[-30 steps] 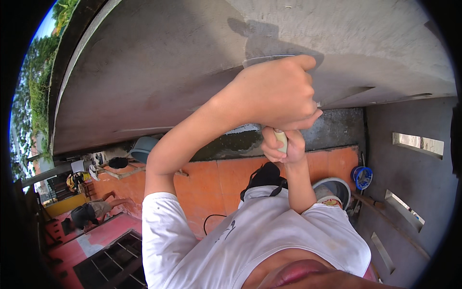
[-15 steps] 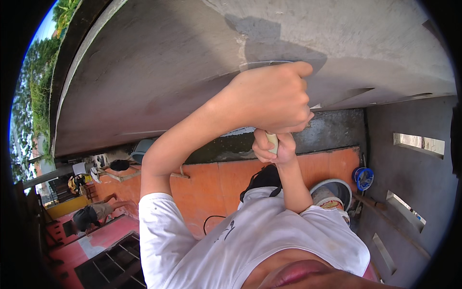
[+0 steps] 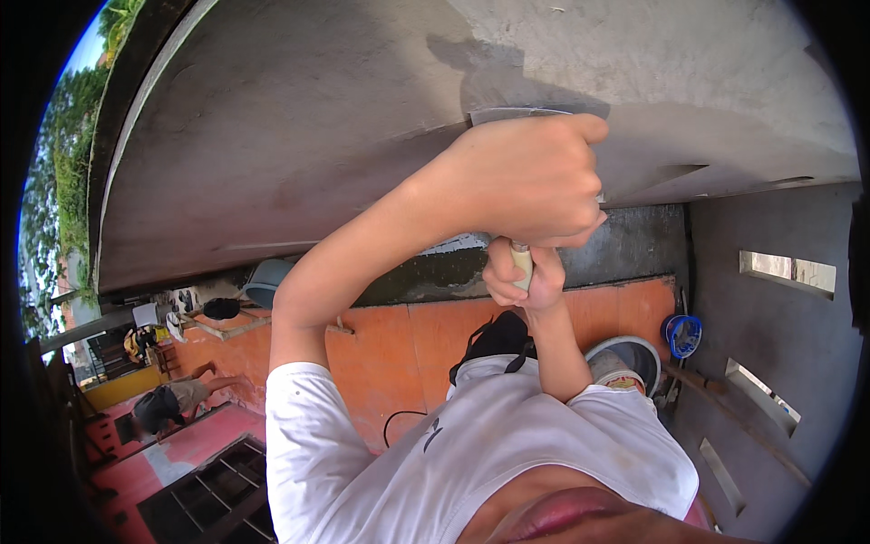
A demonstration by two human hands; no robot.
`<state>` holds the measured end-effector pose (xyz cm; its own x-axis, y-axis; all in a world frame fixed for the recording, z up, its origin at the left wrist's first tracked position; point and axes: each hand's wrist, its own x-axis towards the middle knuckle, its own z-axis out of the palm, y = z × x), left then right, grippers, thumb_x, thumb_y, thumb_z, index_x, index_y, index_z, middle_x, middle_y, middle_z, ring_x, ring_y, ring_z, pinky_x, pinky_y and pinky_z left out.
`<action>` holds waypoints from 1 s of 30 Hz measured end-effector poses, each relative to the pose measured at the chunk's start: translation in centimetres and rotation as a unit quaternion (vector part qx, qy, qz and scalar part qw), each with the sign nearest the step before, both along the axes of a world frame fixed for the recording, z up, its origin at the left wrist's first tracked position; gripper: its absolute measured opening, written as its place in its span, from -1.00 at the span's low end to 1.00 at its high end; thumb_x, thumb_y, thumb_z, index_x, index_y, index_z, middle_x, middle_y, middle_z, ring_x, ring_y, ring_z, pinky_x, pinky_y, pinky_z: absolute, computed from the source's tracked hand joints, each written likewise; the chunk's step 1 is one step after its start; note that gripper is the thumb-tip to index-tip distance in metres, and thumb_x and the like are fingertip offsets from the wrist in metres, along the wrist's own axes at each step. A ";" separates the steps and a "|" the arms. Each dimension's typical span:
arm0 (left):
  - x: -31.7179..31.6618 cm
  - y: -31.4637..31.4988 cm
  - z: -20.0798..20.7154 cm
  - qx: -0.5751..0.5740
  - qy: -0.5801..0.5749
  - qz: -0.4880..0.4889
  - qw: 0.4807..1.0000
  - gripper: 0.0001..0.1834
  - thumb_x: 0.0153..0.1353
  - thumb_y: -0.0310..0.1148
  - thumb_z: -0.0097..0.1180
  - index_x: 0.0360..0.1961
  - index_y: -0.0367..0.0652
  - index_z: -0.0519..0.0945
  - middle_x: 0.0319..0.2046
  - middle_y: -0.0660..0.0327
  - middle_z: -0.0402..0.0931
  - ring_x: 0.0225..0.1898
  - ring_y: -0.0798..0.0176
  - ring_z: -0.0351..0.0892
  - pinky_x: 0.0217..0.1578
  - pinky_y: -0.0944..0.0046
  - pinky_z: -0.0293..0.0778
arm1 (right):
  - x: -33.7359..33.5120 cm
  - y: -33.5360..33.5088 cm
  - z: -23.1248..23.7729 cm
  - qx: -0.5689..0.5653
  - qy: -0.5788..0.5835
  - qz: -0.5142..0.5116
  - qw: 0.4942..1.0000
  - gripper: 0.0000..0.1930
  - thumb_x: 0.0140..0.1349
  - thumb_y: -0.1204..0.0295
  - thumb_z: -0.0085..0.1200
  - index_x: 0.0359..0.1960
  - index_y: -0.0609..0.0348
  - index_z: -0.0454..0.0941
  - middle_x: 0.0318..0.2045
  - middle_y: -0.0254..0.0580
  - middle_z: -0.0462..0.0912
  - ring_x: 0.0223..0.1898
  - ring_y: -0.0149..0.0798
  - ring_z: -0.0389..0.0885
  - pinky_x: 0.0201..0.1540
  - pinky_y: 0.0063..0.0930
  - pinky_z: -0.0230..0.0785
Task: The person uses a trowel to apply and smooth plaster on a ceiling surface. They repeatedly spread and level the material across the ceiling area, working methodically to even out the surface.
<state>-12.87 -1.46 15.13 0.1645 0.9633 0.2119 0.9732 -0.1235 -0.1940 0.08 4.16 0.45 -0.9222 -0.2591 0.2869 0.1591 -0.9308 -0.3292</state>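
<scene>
My left hand (image 3: 535, 177) is closed against the grey plastered wall (image 3: 344, 118), its back toward the view and its fingers curled out of sight. Past it shows the thin straight metal edge of a putty knife (image 3: 521, 113), lying along the wall. Below, my right hand (image 3: 549, 276) is wrapped round the knife's cream handle (image 3: 523, 265). The handle's metal collar runs up behind my left hand, which covers most of the blade. My left fingers appear to close over that blade, though their grip is hidden.
A grey tub (image 3: 639, 354) with a bucket (image 3: 612, 367) stands at the right, near a blue-rimmed pail (image 3: 681, 336). The right wall (image 3: 784, 344) has slot openings. Orange flooring (image 3: 390, 363) lies below. Another person (image 3: 172, 403) bends over at far left, beyond a wooden frame (image 3: 227, 328).
Both hands and the putty knife have shifted slightly right along the wall. A little more of the handle and its metal collar shows. The grip looks the same.
</scene>
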 end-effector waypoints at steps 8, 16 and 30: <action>0.1 0.2 0.4 0.072 -0.008 -0.017 0.997 -0.49 0.06 -0.11 0.20 -0.95 0.04 0.36 -0.84 0.38 0.36 -0.62 0.31 0.26 -0.44 0.35 0.26 | 0.5 0.4 1.3 0.039 -0.022 -0.034 0.998 -0.44 0.53 0.04 -0.31 0.33 0.22 0.13 -0.66 -0.35 0.20 -0.82 -0.53 0.09 -0.86 -0.65 -0.15; 0.0 0.6 0.0 0.099 -0.016 -0.021 0.995 -0.44 0.06 -0.11 0.19 -0.98 0.05 0.28 -0.87 0.36 0.38 -0.69 0.30 0.20 -0.43 0.34 0.24 | 0.9 1.0 1.1 0.040 -0.018 -0.038 0.998 -0.41 0.52 0.03 -0.27 0.39 0.20 0.06 -0.65 -0.33 0.21 -0.83 -0.51 0.10 -0.87 -0.64 -0.11; 0.0 0.4 0.0 0.042 0.006 0.000 0.999 -0.61 -0.03 -0.13 0.27 -0.89 0.03 0.50 -0.84 0.44 0.26 -0.52 0.32 0.27 -0.54 0.35 0.31 | 0.8 0.8 1.0 -0.004 -0.005 -0.017 1.000 -0.47 0.54 0.03 -0.32 0.35 0.12 0.16 -0.64 -0.35 0.22 -0.81 -0.53 0.14 -0.88 -0.64 -0.04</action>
